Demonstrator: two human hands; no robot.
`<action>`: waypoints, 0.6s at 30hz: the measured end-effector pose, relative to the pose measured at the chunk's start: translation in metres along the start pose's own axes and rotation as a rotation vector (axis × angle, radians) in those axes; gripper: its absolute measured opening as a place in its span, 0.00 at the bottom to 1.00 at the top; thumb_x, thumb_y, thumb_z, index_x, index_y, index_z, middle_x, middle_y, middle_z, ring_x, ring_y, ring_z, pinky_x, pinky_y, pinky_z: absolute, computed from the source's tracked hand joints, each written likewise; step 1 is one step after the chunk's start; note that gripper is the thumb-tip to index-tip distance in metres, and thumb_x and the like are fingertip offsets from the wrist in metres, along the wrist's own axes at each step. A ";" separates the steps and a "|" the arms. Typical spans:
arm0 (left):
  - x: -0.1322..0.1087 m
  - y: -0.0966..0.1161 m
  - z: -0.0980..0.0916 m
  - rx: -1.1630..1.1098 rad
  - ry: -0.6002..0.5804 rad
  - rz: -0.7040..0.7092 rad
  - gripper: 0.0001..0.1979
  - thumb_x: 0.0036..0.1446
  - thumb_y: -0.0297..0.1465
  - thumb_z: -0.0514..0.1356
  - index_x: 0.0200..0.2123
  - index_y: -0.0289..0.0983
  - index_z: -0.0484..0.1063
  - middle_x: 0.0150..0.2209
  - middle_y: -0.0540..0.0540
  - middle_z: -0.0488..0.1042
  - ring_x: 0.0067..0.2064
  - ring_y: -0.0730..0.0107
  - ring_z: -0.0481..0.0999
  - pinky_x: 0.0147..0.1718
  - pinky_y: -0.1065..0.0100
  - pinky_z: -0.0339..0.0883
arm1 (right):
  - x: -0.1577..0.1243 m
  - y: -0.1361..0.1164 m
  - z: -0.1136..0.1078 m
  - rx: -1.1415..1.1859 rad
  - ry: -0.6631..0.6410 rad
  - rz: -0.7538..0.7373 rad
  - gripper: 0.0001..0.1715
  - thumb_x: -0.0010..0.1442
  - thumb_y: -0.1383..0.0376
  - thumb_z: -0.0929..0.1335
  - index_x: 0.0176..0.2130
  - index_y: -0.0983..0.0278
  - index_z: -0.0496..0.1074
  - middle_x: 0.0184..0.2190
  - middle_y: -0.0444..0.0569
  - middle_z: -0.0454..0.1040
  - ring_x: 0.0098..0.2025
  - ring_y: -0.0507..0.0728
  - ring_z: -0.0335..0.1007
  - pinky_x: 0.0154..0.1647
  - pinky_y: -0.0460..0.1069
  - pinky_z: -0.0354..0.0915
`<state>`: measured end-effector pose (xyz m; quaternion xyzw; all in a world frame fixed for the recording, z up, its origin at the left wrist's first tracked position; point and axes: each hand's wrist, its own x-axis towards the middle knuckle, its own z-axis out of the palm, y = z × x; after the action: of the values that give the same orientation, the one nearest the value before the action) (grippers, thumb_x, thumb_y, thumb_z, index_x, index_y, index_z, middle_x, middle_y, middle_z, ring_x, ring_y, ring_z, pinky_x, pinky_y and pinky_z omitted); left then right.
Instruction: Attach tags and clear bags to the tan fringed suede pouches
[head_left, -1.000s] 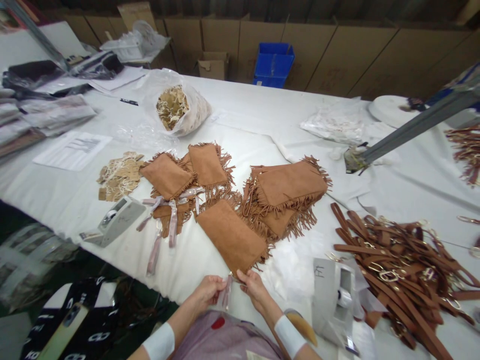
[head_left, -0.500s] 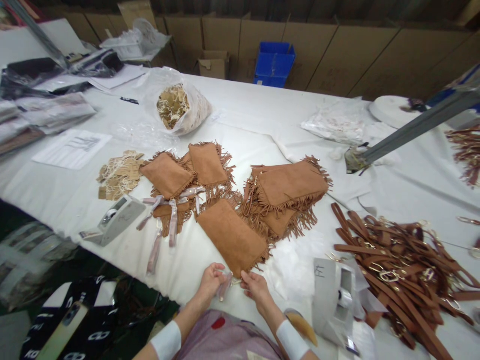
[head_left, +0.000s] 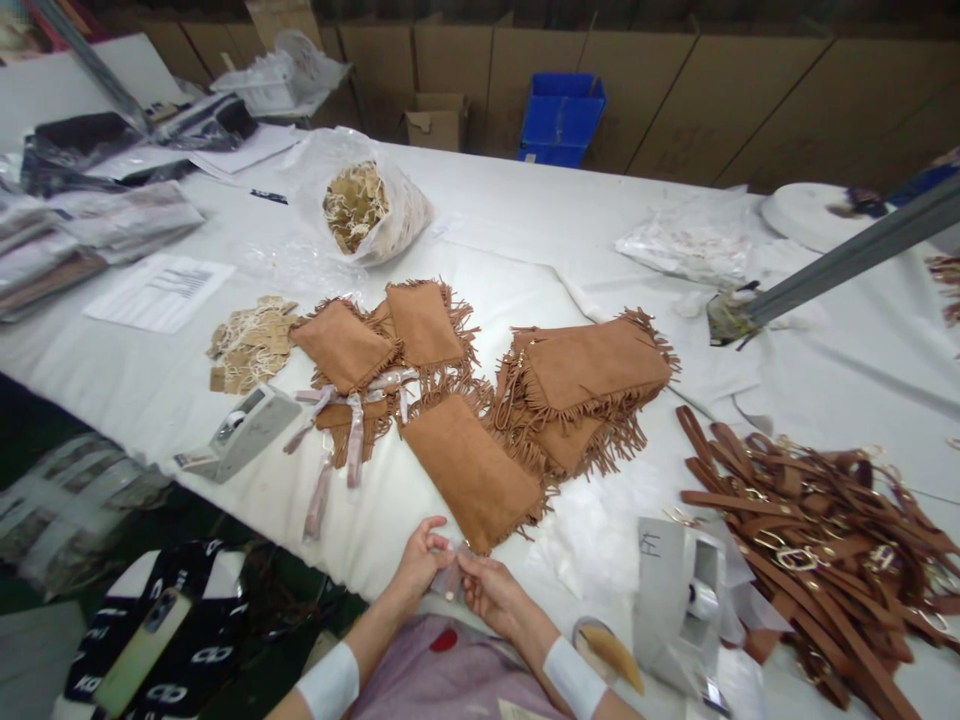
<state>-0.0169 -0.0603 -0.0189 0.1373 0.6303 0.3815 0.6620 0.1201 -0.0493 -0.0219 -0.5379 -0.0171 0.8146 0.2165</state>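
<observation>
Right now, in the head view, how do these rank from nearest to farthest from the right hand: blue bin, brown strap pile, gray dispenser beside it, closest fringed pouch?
From the right hand:
1. Fringed pouch, just ahead.
2. Gray dispenser, to the right.
3. Brown strap pile, farther right.
4. Blue bin, beyond the table's far edge.

Tan pouches (head_left: 474, 470) on a white worktop (head_left: 495, 220)
Pouches and fringes (head_left: 466, 345) share one plain tan; the small strip (head_left: 448, 580) is dull pink. The strap heap (head_left: 806, 625) is reddish brown with gold-toned fittings (head_left: 796, 558), the loose tags (head_left: 251, 350) pale tan with white strings (head_left: 259, 325). Both tape dispensers (head_left: 259, 432) are grey. The crate (head_left: 562, 115) is bright blue, the garment (head_left: 409, 665) mauve with a red spot (head_left: 444, 640), the cloth (head_left: 187, 622) at lower left black with white motifs (head_left: 212, 654).
</observation>
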 end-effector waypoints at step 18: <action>0.004 0.013 0.005 0.033 0.046 0.009 0.31 0.39 0.29 0.66 0.49 0.37 0.60 0.26 0.55 0.67 0.24 0.76 0.67 0.25 0.73 0.60 | 0.016 -0.001 0.004 0.114 -0.004 0.046 0.07 0.49 0.71 0.73 0.25 0.65 0.70 0.17 0.40 0.71 0.17 0.47 0.63 0.22 0.42 0.62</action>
<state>-0.0169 -0.0470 -0.0124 0.1425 0.6511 0.3771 0.6431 0.1116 -0.0417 -0.0336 -0.5232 0.0413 0.8201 0.2281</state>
